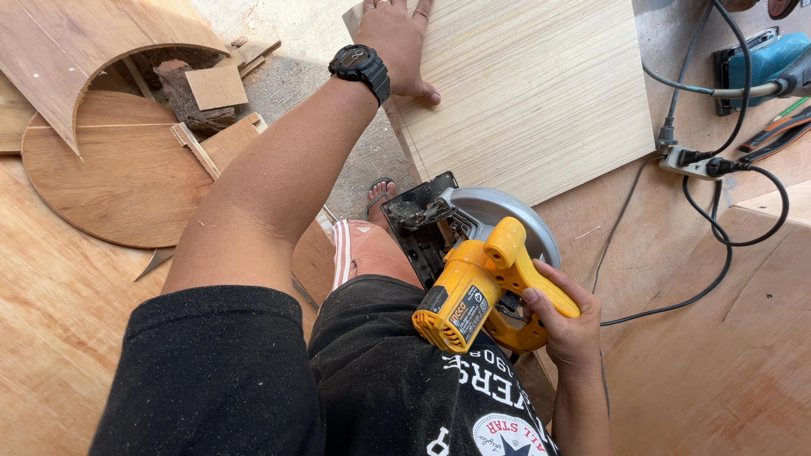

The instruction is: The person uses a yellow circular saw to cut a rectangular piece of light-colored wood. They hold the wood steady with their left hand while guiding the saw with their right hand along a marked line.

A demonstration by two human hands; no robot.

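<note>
My left hand [395, 42] lies flat, fingers spread, on the near left edge of a pale laminated board [532, 93] that rests on a plywood bench. A black wristwatch [361, 67] is on that wrist. My right hand [564, 321] grips the rear handle of a yellow circular saw [477, 283]. The saw's black base plate [422, 221] and grey blade guard [515, 215] sit at the board's lower corner. The blade itself is hidden by the guard.
A black cable [676, 300] runs from the saw across the plywood bench [718, 363] to a power strip [688, 160]. A teal power tool [764, 63] lies at the top right. Round and curved plywood offcuts [118, 177] lie at the left on the floor.
</note>
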